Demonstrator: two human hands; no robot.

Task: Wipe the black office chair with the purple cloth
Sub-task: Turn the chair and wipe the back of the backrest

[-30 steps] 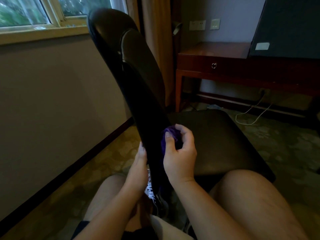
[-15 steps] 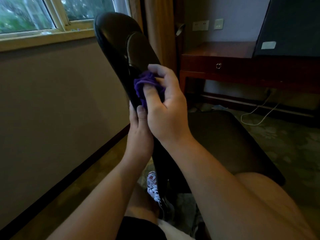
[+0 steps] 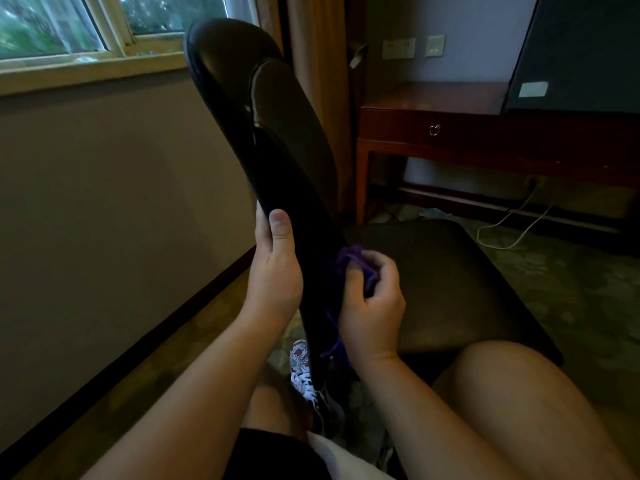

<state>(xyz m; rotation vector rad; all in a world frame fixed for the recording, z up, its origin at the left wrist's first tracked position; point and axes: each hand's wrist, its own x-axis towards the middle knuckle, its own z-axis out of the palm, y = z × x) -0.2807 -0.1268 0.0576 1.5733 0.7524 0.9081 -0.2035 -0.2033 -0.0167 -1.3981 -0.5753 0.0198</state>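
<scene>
The black office chair [image 3: 298, 188] is being viewed edge-on at frame centre. Its backrest [image 3: 235, 81] is rising towards the upper left and its seat [image 3: 450, 282] is spreading out right of centre.

The backrest's near edge is being gripped by the left hand [image 3: 277, 271], with the thumb laid on the near face and the fingers wrapped out of sight behind. The purple cloth [image 3: 349, 261] is being bunched and pressed against the lower backrest by the right hand [image 3: 372, 306], just above the seat. A tail of cloth is trailing down beside the wrist.

Open room is being left along the plain wall [image 3: 104, 202] at the left. At lower right the seat's edge is being crowded by a bare knee [image 3: 502, 393]. A patterned shoe [image 3: 304, 368] is being seen just beside the backrest's lower end. A wooden desk [image 3: 485, 112] is standing well apart beyond the seat, with a white cable [image 3: 502, 233] lying on the carpet between them.

The desk's drawer [image 3: 467, 130] is being kept closed, so its contents cannot be told.

Against the frame half a second earlier, the cloth and right hand are being found much lower on the backrest. The left hand is being kept at about the same place on the edge.
</scene>
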